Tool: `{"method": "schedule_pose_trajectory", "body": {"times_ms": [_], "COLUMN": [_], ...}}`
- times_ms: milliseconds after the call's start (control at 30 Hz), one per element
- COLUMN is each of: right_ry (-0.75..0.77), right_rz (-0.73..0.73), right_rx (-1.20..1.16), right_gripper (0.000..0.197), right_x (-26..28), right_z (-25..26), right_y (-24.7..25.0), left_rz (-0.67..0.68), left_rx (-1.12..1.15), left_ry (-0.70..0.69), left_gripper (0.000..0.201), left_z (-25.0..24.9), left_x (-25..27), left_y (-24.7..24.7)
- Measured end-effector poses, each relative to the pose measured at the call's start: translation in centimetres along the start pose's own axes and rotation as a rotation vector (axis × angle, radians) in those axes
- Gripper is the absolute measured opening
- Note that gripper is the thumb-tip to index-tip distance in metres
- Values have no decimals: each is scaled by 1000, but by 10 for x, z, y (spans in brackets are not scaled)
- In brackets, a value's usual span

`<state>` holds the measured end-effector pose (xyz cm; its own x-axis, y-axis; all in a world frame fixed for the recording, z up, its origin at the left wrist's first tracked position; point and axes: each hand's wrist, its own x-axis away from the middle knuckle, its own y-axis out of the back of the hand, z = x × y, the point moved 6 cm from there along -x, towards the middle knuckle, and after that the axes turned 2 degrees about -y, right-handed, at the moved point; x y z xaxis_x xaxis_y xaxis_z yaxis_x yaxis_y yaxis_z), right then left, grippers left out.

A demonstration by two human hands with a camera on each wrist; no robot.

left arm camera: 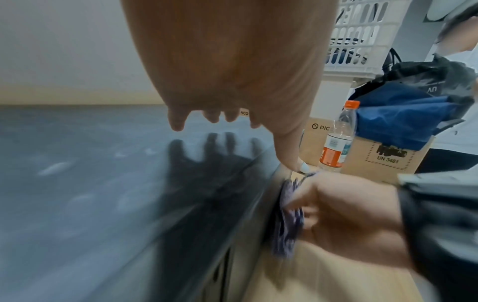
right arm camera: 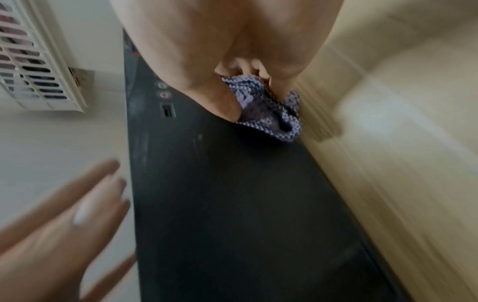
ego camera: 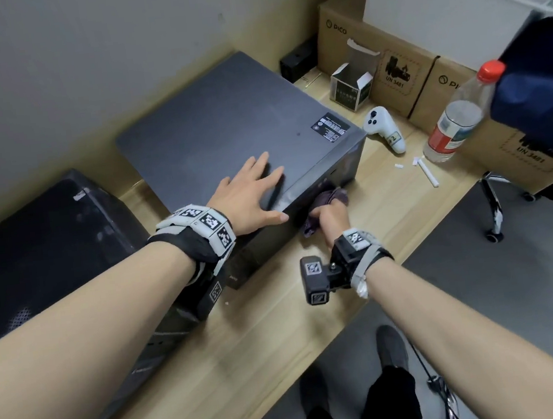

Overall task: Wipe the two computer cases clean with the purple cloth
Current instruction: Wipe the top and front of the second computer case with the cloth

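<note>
A dark computer case (ego camera: 224, 125) lies flat on the wooden desk (ego camera: 249, 343), with a second black case (ego camera: 37, 243) to its left. My left hand (ego camera: 252, 191) rests flat on the near corner of the first case's top panel, fingers straight. My right hand (ego camera: 329, 218) grips the bunched purple cloth (ego camera: 329, 198) and presses it against the case's front side panel. In the right wrist view the cloth (right arm camera: 269, 110) sits under my fingers against the dark panel (right arm camera: 232, 204), near its ports. The left wrist view shows the cloth (left arm camera: 287, 220) squeezed between the hand and the case side.
A white controller (ego camera: 384, 128), a plastic bottle (ego camera: 457, 116) with a red cap, a small open box (ego camera: 352, 85) and white scraps (ego camera: 427, 173) lie on the desk to the right. Cardboard boxes (ego camera: 393, 68) line the back. An office chair base (ego camera: 495, 205) stands at the desk's right.
</note>
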<state>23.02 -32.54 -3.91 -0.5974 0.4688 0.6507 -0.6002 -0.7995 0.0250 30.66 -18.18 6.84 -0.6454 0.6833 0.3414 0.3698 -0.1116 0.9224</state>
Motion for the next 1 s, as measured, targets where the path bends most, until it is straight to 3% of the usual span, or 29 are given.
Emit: {"method": "schedule_pose_trajectory", "body": {"times_ms": [100,200,233,300,467,667,800,933,1000], "right_ry": [-71,-155,-150,-127,-99,83,206,88,-15], "right_rz": [131,241,236,173,28,22,93,155,170], "right_rx": [-6,-10,-11,-33,-33,-77,-48,45,66], "right_gripper": [49,74,70,41,12,23,10,10,25], "right_x": [14,-4,-4,8,-39,-22,-3,-21,-39], "right_z": [-36,-98,-94,-52,13,63,86,77,66], "right_y": [-32,-64,-63,-44,10,33,43,41,38], "left_rz": [89,98,94,103,113,104,99,111,115], "left_rx": [-19,-19,-12,-5,9,19,19,24,27], "left_ry": [30,51,55,64,88,104,117,138,149], "left_gripper": [97,96,95,95,94,94,93,93,92], "left_z": [-10,-13,-13,-12,-15,-17,-20,-20,-19], "left_x": [-21,-25,-24,-23,-25,-24,-22,-20,-20], "left_y": [2,0,1,0,-1,1,5,3,3]}}
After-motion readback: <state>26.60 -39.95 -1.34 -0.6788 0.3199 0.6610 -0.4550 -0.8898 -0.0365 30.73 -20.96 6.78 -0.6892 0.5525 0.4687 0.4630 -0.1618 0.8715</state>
